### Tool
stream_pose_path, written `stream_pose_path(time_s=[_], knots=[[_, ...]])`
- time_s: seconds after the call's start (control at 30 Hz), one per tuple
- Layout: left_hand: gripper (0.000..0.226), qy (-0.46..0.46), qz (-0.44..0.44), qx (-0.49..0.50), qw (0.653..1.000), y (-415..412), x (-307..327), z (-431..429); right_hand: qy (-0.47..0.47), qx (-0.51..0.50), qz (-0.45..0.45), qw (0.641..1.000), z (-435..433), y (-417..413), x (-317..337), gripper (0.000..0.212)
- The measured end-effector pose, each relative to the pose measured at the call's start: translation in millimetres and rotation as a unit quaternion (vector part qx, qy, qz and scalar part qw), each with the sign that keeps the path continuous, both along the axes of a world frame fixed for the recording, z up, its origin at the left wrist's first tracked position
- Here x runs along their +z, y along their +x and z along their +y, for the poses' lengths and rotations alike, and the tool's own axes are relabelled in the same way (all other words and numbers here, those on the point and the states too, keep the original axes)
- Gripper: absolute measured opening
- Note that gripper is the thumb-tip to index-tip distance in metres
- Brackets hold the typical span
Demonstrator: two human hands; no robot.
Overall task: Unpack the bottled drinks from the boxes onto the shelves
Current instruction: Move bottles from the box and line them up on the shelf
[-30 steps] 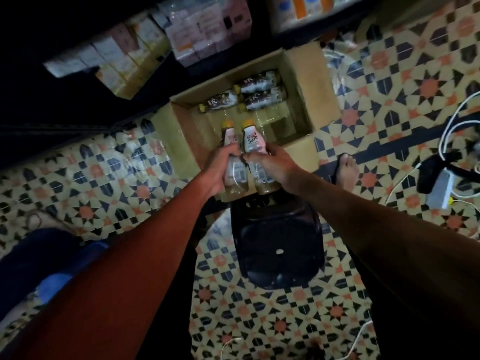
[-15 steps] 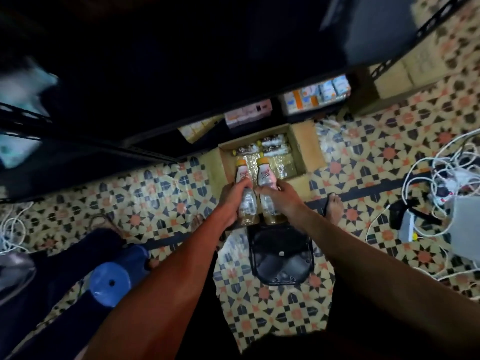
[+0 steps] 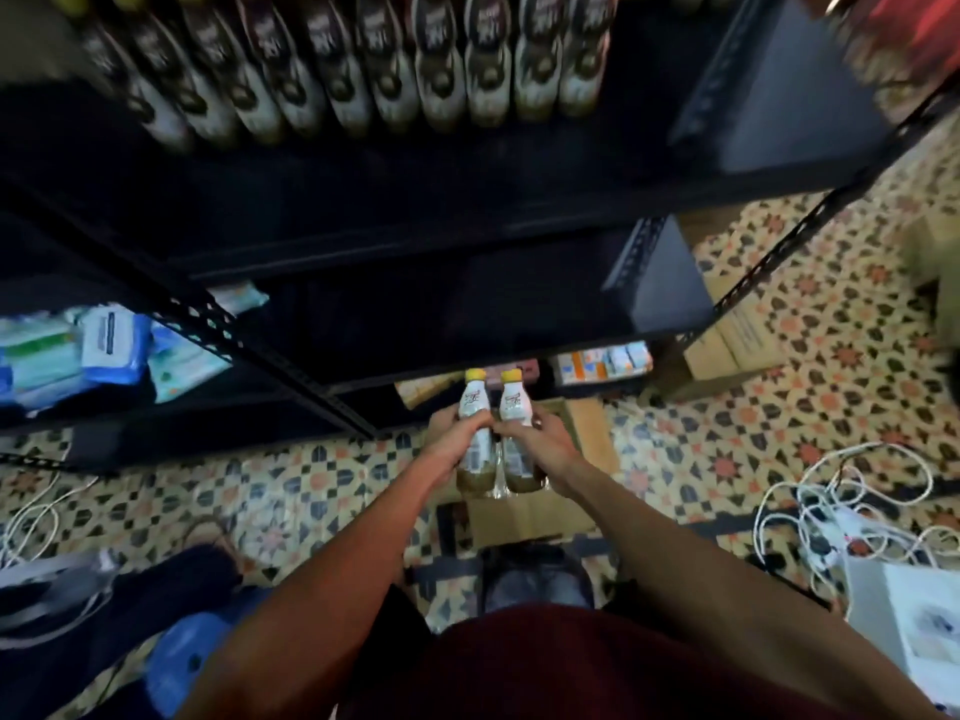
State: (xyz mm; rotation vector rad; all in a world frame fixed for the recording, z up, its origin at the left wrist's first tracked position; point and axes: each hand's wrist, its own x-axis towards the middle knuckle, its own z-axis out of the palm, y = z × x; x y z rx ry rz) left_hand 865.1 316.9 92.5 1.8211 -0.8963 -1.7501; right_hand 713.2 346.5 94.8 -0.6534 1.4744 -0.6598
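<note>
Two bottles (image 3: 474,405) upright, brown liquid (image 3: 475,483) inside: left hand (image 3: 457,441) grips one, right hand (image 3: 545,444) other.

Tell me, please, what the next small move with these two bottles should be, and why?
Probably lift both upward toward the upper shelf: the left hand grips the left bottle and the right hand grips the right bottle, upright and side by side, and a row of bottles already stands up there.
</note>
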Motion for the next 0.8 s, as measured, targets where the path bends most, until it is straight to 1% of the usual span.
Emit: stream_pose_path(time_s=[0.1,0.2,0.23,0.33,0.43,0.53,0.63,0.8], knots=[[0.031,-0.030,0.015,-0.016,0.999,4,20,-11,-0.031,0.016,0.003,0.999,-12,-1,24,0.037],[0.048,-0.061,0.019,-0.040,0.997,8,41,-23,-0.067,0.033,0.003,0.997,-24,-4,43,0.038],[0.050,-0.077,0.020,-0.039,0.996,10,48,-29,-0.076,0.034,0.009,0.997,-29,-5,52,0.038],[0.050,-0.121,0.028,-0.051,0.991,11,80,-44,-0.101,0.027,0.011,0.994,-45,-9,77,0.036],[0.040,-0.183,0.018,-0.078,0.980,10,115,-61,-0.134,0.027,0.000,0.991,-66,-14,100,0.038],[0.035,-0.243,0.007,-0.102,0.965,7,149,-79,-0.163,0.020,-0.024,0.986,-85,-18,125,0.039],[0.035,-0.288,0.004,-0.110,0.951,4,175,-98,-0.200,0.007,-0.044,0.979,-103,-21,148,0.038],[0.038,-0.358,-0.007,-0.108,0.928,1,208,-126,-0.259,0.004,-0.032,0.965,-135,-25,182,0.034]])
